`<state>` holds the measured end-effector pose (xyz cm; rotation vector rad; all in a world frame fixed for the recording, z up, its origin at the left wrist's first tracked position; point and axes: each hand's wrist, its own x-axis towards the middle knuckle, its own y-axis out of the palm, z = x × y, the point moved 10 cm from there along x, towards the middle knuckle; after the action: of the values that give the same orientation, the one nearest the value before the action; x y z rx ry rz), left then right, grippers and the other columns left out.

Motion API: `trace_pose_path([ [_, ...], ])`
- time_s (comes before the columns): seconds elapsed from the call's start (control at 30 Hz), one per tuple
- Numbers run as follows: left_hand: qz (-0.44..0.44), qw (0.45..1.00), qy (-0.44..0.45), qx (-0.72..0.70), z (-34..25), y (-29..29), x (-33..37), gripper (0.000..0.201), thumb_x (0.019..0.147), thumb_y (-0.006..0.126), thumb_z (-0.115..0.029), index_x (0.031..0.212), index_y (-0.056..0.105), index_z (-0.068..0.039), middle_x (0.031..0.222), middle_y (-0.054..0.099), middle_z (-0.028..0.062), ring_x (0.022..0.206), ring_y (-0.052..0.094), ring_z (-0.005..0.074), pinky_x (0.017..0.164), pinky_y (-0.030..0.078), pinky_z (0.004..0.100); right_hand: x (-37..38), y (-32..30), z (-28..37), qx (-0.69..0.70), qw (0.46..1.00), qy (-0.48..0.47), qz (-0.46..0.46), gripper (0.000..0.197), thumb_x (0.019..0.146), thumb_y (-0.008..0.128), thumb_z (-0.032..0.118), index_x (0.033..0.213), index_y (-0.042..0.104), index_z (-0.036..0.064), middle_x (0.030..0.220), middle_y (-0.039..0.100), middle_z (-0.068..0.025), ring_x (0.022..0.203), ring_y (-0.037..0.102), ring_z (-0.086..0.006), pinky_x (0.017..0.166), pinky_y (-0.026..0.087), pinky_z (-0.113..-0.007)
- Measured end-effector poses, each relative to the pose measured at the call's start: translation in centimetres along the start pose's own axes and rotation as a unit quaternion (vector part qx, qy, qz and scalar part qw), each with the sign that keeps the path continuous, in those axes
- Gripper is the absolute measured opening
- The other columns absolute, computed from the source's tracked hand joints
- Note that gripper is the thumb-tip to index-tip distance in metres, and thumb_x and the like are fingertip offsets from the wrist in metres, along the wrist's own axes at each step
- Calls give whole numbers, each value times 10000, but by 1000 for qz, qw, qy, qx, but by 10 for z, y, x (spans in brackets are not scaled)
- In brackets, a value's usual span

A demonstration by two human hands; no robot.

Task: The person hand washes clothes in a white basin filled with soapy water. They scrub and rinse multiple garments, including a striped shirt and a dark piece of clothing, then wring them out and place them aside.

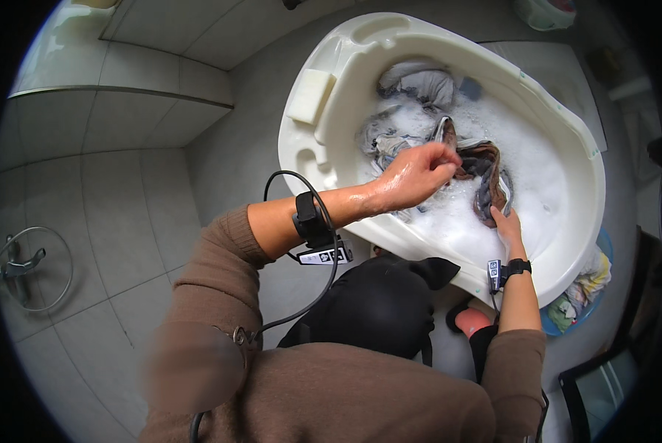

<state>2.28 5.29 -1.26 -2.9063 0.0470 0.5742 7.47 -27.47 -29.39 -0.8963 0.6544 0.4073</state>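
Note:
A wet brown and dark grey garment [492,184] is stretched above the suds in a white plastic baby bath [585,199]. My left hand [418,176] is wet and its fingers are curled closed at the garment's upper left part; one fold stands up just beyond the fingers. At the garment's near right end, my right hand [506,223] grips the cloth, with its other fingers partly hidden behind it. Other soaked clothes, among them a light grey piece [423,83] and a patterned piece [391,148], lie in the foamy water at the far left.
A cream sponge-like block [311,97] rests on the bath's left ledge. To the right of the bath, a blue basin [605,247] holds more clothes. A cable [329,292] hangs from my left forearm. A hand shower [32,260] is mounted on the tiled wall at left.

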Motion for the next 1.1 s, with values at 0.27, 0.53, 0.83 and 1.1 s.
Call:
trace_pose_path([
  [0.27, 42, 948, 173, 264, 24, 47, -40, 238, 840, 575, -127, 1049, 617, -23, 852, 655, 193, 820, 632, 387, 745, 501, 479, -4, -1, 5, 27, 999, -23, -26, 868, 779, 728, 497, 1307, 471, -140, 1328, 508, -327, 1266, 486, -413, 1073, 374, -407],
  [0.53, 236, 947, -133, -171, 53, 116, -55, 290, 958, 565, -216, 1201, 570, -58, 967, 620, 22, 867, 564, 93, 787, 479, 259, -4, 5, -1, -8, 999, 27, 18, 946, 783, 675, 580, 1406, 396, -76, 1433, 416, -292, 1341, 408, -389, 1112, 331, -388],
  [0.83, 273, 831, -243, -419, 20, 109, 0, 391, 988, 504, -362, 1269, 551, -93, 1037, 619, 21, 943, 585, 129, 836, 455, 287, -10, -46, 30, 103, 993, -2, -66, 758, 755, 729, 571, 1184, 632, -47, 1070, 682, -227, 1002, 654, -302, 904, 485, -359],
  [1.1, 166, 852, -345, -358, 139, 65, 76, 731, 924, 532, -576, 1304, 487, 47, 1215, 595, 242, 1151, 580, 347, 1016, 459, 459, 28, -112, 3, 96, 979, 94, -153, 1053, 765, 563, 753, 1378, 432, -93, 1387, 471, -297, 1312, 451, -378, 1090, 345, -399],
])
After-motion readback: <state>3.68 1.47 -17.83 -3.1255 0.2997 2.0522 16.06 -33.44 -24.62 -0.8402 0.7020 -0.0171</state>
